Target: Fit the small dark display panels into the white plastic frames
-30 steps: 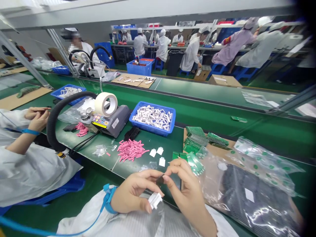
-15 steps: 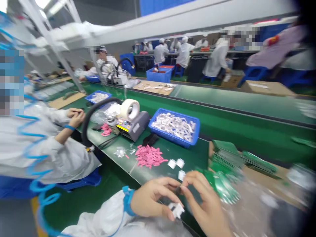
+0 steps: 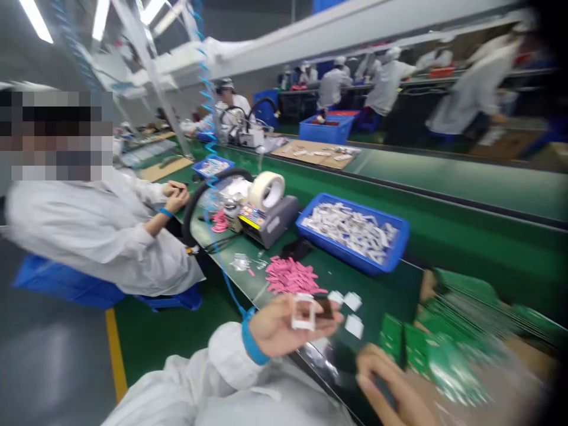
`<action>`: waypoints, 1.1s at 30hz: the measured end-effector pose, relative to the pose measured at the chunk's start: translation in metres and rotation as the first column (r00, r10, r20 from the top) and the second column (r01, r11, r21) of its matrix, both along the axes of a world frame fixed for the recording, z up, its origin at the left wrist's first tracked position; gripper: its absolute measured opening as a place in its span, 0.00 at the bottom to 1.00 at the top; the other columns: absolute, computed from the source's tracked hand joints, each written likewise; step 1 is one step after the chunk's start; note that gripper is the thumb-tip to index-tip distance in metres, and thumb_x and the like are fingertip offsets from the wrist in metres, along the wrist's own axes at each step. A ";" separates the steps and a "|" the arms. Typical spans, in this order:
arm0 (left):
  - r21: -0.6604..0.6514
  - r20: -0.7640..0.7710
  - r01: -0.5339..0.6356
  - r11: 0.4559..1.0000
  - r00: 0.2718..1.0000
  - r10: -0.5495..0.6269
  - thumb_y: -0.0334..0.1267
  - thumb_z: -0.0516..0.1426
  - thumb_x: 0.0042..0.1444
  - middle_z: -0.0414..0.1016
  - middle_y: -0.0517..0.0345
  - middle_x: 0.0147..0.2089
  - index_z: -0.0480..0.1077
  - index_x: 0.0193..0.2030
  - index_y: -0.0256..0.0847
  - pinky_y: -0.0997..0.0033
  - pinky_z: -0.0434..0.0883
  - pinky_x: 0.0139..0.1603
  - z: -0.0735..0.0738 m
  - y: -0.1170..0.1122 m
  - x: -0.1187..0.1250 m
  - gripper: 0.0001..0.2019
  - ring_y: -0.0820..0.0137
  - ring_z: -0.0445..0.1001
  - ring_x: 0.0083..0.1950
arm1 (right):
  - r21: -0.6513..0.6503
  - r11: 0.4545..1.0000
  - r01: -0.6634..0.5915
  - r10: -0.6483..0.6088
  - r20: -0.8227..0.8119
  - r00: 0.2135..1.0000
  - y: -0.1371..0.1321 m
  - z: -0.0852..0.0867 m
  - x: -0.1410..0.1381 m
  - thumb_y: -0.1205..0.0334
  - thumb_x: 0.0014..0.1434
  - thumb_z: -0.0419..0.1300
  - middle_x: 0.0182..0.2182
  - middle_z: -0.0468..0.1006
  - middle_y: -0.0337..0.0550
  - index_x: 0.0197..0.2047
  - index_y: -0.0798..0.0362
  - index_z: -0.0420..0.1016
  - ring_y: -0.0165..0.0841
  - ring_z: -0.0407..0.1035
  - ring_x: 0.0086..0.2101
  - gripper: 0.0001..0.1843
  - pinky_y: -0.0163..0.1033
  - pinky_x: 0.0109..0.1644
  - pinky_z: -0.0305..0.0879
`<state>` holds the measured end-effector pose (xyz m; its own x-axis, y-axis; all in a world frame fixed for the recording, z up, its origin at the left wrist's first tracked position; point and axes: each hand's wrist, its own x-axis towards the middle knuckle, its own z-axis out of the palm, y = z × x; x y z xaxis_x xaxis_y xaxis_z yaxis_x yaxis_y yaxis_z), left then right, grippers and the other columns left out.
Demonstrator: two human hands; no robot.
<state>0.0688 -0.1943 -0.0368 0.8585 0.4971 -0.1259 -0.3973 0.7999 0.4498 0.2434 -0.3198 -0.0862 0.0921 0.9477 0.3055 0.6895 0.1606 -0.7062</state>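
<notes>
My left hand [image 3: 279, 334] is turned palm up, its fingers bent under a small white plastic frame [image 3: 303, 312]. Beside the frame, towards the fingertips, a dark flat piece [image 3: 323, 309] lies on the same hand. My right hand [image 3: 390, 384] is apart from it, lower right near the green circuit boards [image 3: 403, 340]. Its fingers are curled and smeared by motion, so whether anything is in them does not show. Several white square pieces [image 3: 354, 326] lie on the bench just beyond my left fingertips, with a heap of pink strips [image 3: 290, 275] behind.
A blue bin [image 3: 402, 239] full of white parts stands at the back. Left of it, a tape roll [image 3: 266, 190] sits on a grey machine [image 3: 277, 222] with a black hose. Stacked boards and clear plastic occupy the right. A co-worker [image 3: 102, 231] sits at the left.
My hands have come apart: the left has turned palm up with the white frame on it, and the right has moved right and down. The view has swung left.
</notes>
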 end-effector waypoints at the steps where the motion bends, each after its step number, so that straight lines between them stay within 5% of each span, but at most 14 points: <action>1: -0.028 0.016 0.019 0.999 1.000 -0.019 0.50 0.64 0.46 0.77 0.47 0.50 0.78 0.35 0.34 0.58 0.61 0.62 0.003 0.001 -0.001 0.19 0.61 0.73 0.52 | -0.047 0.998 -0.038 0.040 0.044 0.998 -0.003 -0.005 -0.004 0.60 0.62 0.51 0.24 0.69 0.40 0.26 0.48 0.65 0.34 0.67 0.25 0.12 0.38 0.25 0.66; 3: -0.057 0.054 0.089 0.994 0.995 -0.086 0.51 0.63 0.48 0.76 0.50 0.52 0.78 0.36 0.35 0.61 0.61 0.62 0.008 0.000 -0.002 0.19 0.62 0.72 0.54 | -0.054 0.998 0.033 -0.021 0.208 0.978 -0.005 -0.015 -0.009 0.64 0.61 0.51 0.22 0.68 0.41 0.23 0.51 0.63 0.34 0.65 0.24 0.14 0.38 0.25 0.62; 6: -0.063 0.120 0.211 0.975 0.972 -0.203 0.51 0.61 0.51 0.75 0.52 0.54 0.78 0.38 0.37 0.64 0.61 0.61 0.015 -0.006 0.003 0.18 0.64 0.71 0.56 | -0.109 0.991 0.080 -0.059 0.186 0.981 -0.006 -0.009 -0.009 0.65 0.61 0.52 0.28 0.71 0.41 0.30 0.51 0.67 0.34 0.66 0.29 0.08 0.39 0.31 0.64; 10: -0.043 0.168 0.325 0.945 0.935 -0.314 0.50 0.60 0.53 0.75 0.54 0.55 0.77 0.39 0.37 0.67 0.62 0.61 0.025 -0.016 0.014 0.18 0.65 0.71 0.57 | 0.066 0.993 0.097 -0.079 -0.231 0.970 -0.009 0.043 0.000 0.59 0.64 0.52 0.37 0.71 0.43 0.44 0.49 0.67 0.34 0.67 0.39 0.07 0.41 0.42 0.66; 15: -0.066 0.162 0.378 0.924 0.917 -0.364 0.51 0.57 0.55 0.76 0.52 0.54 0.77 0.40 0.37 0.67 0.63 0.59 0.029 -0.019 0.024 0.19 0.66 0.72 0.56 | 0.175 0.978 0.110 -0.061 -0.263 0.963 -0.005 0.086 0.001 0.45 0.61 0.55 0.45 0.70 0.49 0.54 0.48 0.66 0.40 0.66 0.47 0.23 0.46 0.49 0.66; 21: -0.065 0.104 0.368 0.927 0.927 -0.361 0.51 0.54 0.58 0.76 0.50 0.52 0.77 0.40 0.38 0.58 0.55 0.66 0.026 -0.021 0.025 0.19 0.63 0.71 0.57 | 0.155 0.971 0.183 -0.137 -0.266 0.954 0.003 0.079 -0.005 0.60 0.57 0.59 0.39 0.72 0.44 0.45 0.48 0.71 0.37 0.68 0.42 0.12 0.44 0.44 0.67; 26: -0.086 0.071 0.352 0.932 0.935 -0.347 0.52 0.55 0.57 0.76 0.49 0.52 0.77 0.40 0.38 0.56 0.52 0.67 0.024 -0.020 0.028 0.19 0.62 0.71 0.57 | 0.182 0.952 0.247 -0.212 -0.193 0.958 0.002 0.075 -0.001 0.61 0.55 0.60 0.37 0.72 0.44 0.42 0.48 0.72 0.37 0.69 0.38 0.10 0.44 0.40 0.67; 33: -0.058 -0.074 0.291 0.955 0.953 -0.295 0.52 0.58 0.53 0.78 0.52 0.44 0.76 0.43 0.39 0.57 0.65 0.55 0.014 -0.022 0.030 0.19 0.64 0.74 0.47 | 0.482 0.840 0.250 -0.357 0.143 0.923 0.000 0.086 -0.005 0.54 0.57 0.61 0.34 0.72 0.43 0.45 0.46 0.70 0.40 0.66 0.38 0.14 0.56 0.52 0.56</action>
